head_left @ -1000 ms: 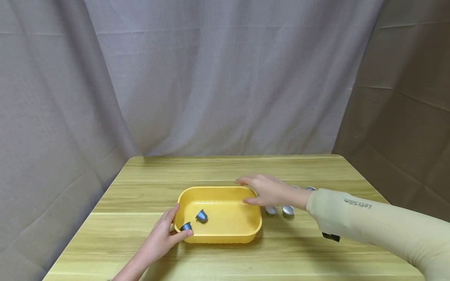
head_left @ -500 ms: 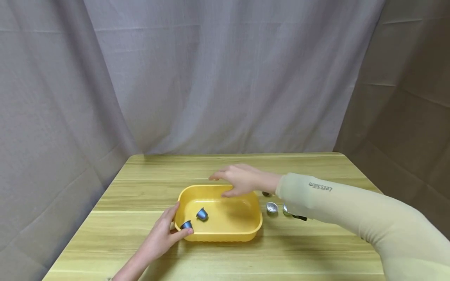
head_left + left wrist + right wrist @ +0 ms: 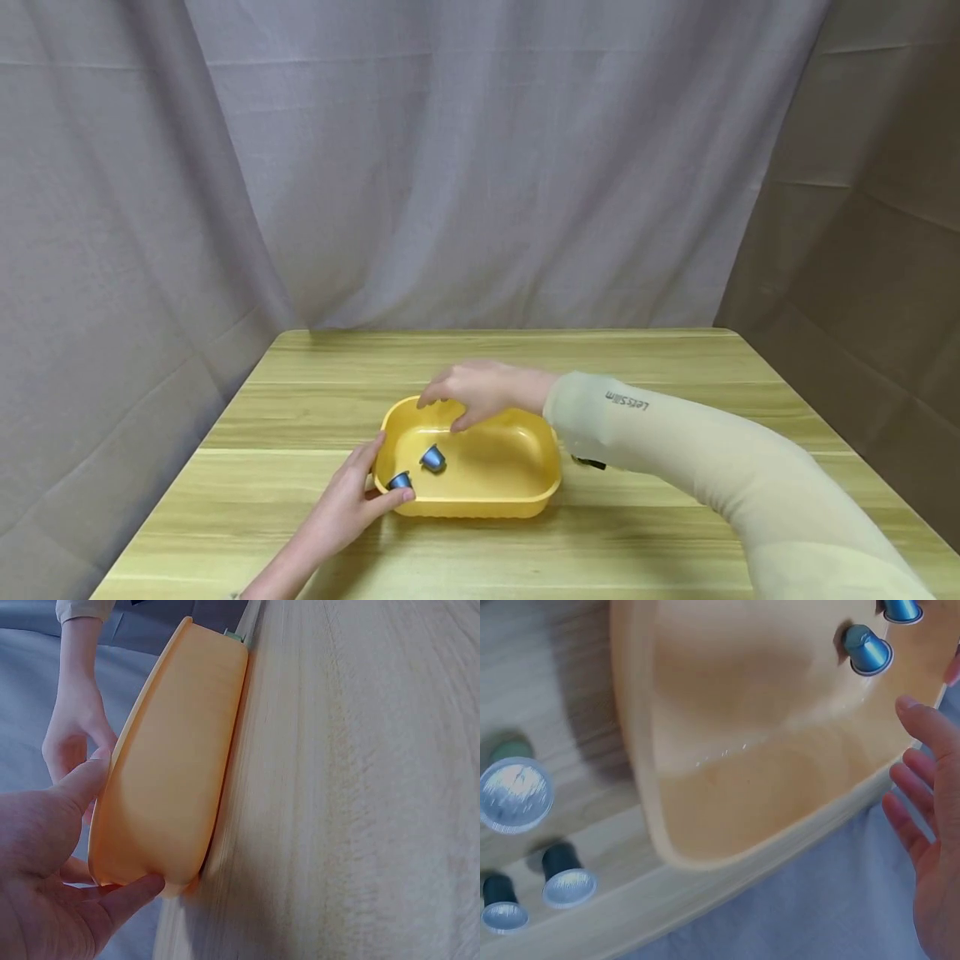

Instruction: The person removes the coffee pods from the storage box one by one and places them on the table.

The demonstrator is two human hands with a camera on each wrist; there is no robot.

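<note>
The left hand [image 3: 347,505] clasps the near-left corner of the yellow tray [image 3: 480,504], grip curled over its rim, thumb beside a blue capsule [image 3: 399,481]. A second blue capsule [image 3: 432,457] lies inside. The right hand [image 3: 471,390] hovers above the tray's far rim, grip loosely spread, holding nothing. Three dark capsules [image 3: 568,877] stand on the wooden surface [image 3: 660,533] right of the tray.

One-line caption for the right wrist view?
Right hand open above yellow tub holding two blue capsules; three more capsules sit on the table.
</note>
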